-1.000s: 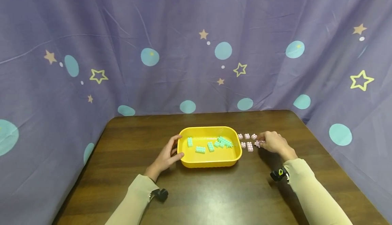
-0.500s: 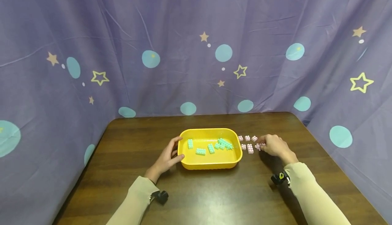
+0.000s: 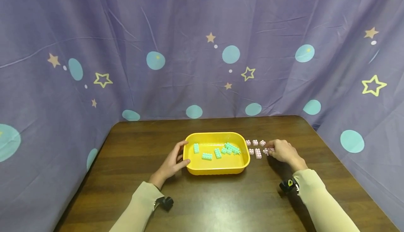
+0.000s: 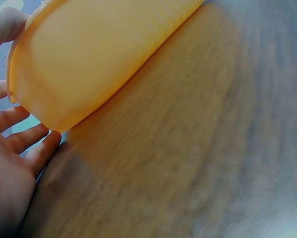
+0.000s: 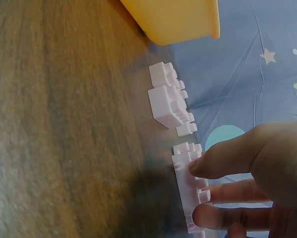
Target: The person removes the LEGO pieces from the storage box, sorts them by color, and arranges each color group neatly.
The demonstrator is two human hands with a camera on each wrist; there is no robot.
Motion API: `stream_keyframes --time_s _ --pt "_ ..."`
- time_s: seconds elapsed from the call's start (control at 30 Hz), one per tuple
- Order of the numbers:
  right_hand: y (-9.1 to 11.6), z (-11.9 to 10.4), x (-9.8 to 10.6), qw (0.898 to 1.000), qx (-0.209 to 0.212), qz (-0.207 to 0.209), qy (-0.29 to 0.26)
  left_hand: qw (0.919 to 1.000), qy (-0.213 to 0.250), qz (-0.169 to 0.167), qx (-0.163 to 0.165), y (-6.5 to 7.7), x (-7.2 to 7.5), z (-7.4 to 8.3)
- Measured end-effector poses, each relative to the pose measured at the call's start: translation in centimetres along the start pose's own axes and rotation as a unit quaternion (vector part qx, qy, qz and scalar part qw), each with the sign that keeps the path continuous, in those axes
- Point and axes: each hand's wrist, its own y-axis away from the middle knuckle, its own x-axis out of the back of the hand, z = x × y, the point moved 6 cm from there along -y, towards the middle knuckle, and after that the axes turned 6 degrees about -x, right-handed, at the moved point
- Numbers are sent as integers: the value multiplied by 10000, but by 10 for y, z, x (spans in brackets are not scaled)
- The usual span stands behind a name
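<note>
My left hand (image 3: 171,161) grips the left end of a yellow plastic tray (image 3: 217,171), thumb at the near corner and fingers along its side wall. Several mint-green toy building bricks (image 3: 207,156) lie inside, spread at the left and bunched toward the right. Right of the tray, my right hand (image 3: 283,151) pinches a long pale pink building brick (image 5: 184,191) on the table. In the right wrist view the thumb lies over its studs, with fingers at its far side. The hand partly hides this brick in the head view.
Several other pink building bricks (image 3: 258,153) stand in two short rows between the tray and my right hand. The dark wooden table (image 3: 217,204) ends at a purple curtain (image 3: 189,84) with stars and dots. Each wrist wears a small black camera (image 3: 287,184).
The head view has tipped up slightly, so everything sits a little lower in it. Both hands, the tray and the bricks keep practically the same places.
</note>
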Motion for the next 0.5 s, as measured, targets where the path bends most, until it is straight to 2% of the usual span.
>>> stream_keyframes --time_s 0.5 --pt "-1 5 -1 9999 -95 32 -82 10000 81 2 -46 -1 0 0"
